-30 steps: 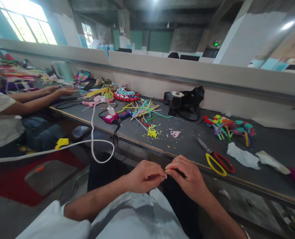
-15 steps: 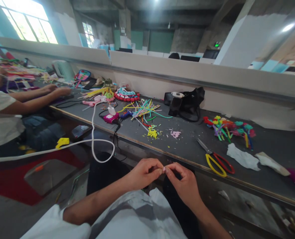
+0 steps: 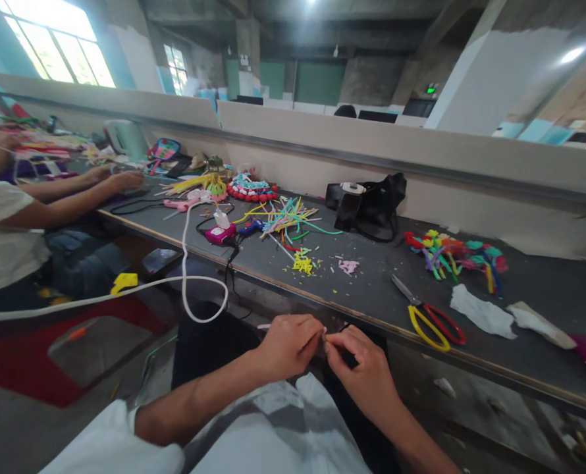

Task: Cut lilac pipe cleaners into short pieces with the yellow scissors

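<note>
My left hand (image 3: 292, 343) and my right hand (image 3: 359, 367) meet fingertip to fingertip over my lap, just in front of the workbench edge (image 3: 283, 288). Both are closed in a pinch on a small thin piece between them. A pale pink end (image 3: 264, 326) sticks out to the left of my left hand; the rest is hidden by my fingers. The nearest tool is a pair of scissors (image 3: 428, 315) with one yellow and one red handle, lying on the bench to the right of my hands.
Loose coloured pipe cleaners (image 3: 286, 217), yellow cuttings (image 3: 302, 264), a bright finished bunch (image 3: 453, 255), white paper scraps (image 3: 481, 309), a black bag (image 3: 372, 205) and a pink device (image 3: 220, 233) with a white cable (image 3: 187, 266) lie on the bench. Another person's arms (image 3: 76, 194) work at the left.
My hands have stayed together over my lap and sunk slightly. The right hand's fingers have curled more tightly, and a pink end now shows left of my left hand.
</note>
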The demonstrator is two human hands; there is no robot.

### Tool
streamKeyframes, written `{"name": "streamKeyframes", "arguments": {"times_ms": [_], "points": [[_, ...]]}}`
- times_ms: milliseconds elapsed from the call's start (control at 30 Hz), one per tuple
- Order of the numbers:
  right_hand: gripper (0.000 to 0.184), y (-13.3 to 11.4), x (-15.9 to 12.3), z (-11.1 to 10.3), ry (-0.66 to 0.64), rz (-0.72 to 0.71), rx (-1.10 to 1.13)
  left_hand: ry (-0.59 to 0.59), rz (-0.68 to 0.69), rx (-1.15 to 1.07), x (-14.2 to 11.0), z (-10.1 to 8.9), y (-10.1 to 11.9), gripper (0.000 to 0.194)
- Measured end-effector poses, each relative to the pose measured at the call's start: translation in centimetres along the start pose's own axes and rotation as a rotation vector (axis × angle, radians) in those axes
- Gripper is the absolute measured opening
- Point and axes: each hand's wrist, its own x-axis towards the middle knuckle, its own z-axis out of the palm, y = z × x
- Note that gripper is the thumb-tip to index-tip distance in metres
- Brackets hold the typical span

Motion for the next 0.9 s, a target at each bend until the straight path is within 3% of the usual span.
{"name": "streamKeyframes", "arguments": {"times_ms": [167, 267, 367, 533, 700, 900], "points": [[0.016, 0.3, 0.9, -1.4, -0.021, -0.143, -0.104, -0.097, 0.138, 0.188, 0.3, -1.0, -0.1, 0.014], [0.016, 0.3, 1.8, -2.4, -0.058, -0.180, -0.094, -0.144, 0.216, 0.109, 0.6, -1.9, 0.0, 0.017], [0.014, 0.3, 2.5, -2.9, -0.120, -0.089, 0.018, -0.165, 0.236, -0.084, 0.6, -2.4, 0.0, 0.020], [0.017, 0.6, 2.4, -1.8, -0.124, 0.110, 0.227, -0.063, 0.085, -0.389, 0.1, -2.2, -0.2, 0.017], [0.021, 0.4, 1.3, -0.1, -0.061, 0.145, 0.242, 0.064, -0.161, -0.444, 0.3, -1.9, 0.2, 0.020], [0.017, -0.5, 0.2, -0.1, -0.015, 0.091, 0.190, 0.071, -0.131, -0.331, 0.5, -1.2, 0.0, 0.017]]}}
